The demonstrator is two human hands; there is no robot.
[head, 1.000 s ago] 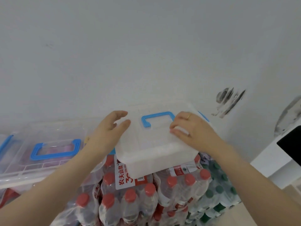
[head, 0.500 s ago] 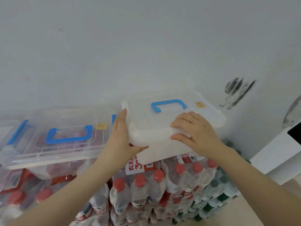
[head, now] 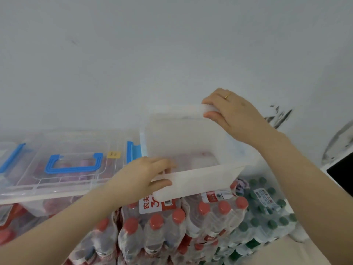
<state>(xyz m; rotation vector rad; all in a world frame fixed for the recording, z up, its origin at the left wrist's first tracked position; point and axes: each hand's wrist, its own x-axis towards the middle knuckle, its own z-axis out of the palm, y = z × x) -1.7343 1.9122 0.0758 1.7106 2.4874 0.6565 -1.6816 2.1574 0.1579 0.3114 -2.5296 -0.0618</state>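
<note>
Head view: in the left half of the frame a clear lidded bin with a blue handle (head: 76, 165) sits just beside the translucent storage box (head: 200, 180). Both rest on shrink-wrapped red-capped water bottles (head: 158, 226), with green-capped bottles (head: 267, 217) at lower right. The box stands at centre frame, its near wall running left to right. Its lid (head: 177, 111) is tipped up towards the wall, long edge across the frame. The left hand (head: 141, 175) pinches the near rim and the right hand (head: 235, 115) pinches the lid's raised edge
</note>
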